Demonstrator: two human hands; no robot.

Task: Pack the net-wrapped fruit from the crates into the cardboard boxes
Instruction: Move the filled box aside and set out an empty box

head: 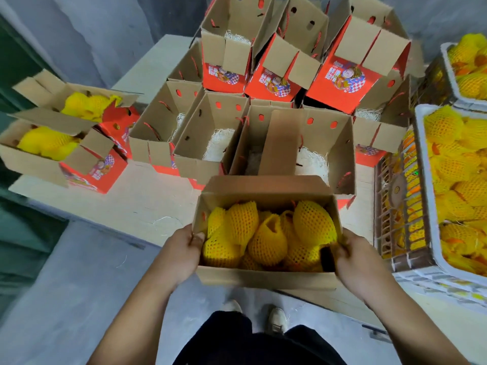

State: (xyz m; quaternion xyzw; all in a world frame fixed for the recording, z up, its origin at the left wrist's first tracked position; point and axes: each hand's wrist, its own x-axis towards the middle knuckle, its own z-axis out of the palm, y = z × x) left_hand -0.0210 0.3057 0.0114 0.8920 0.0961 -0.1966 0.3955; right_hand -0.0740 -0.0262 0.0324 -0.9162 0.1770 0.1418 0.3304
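Observation:
I hold an open cardboard box (266, 279) in front of me, above the floor at the near edge of the table. It is filled with several fruits in yellow foam net (266, 233). My left hand (184, 247) grips its left end wall, thumb over the rim. My right hand (353, 255) grips its right end wall the same way. White plastic crates (427, 185) heaped with net-wrapped fruit stand at the right.
Several empty open boxes (210, 138) with white shredded padding cover a pale table (147, 201); red printed ones (342, 85) are stacked behind. Two filled boxes (47, 148) sit at the left. A brown lattice crate (395, 206) stands by the white crates. My feet show below.

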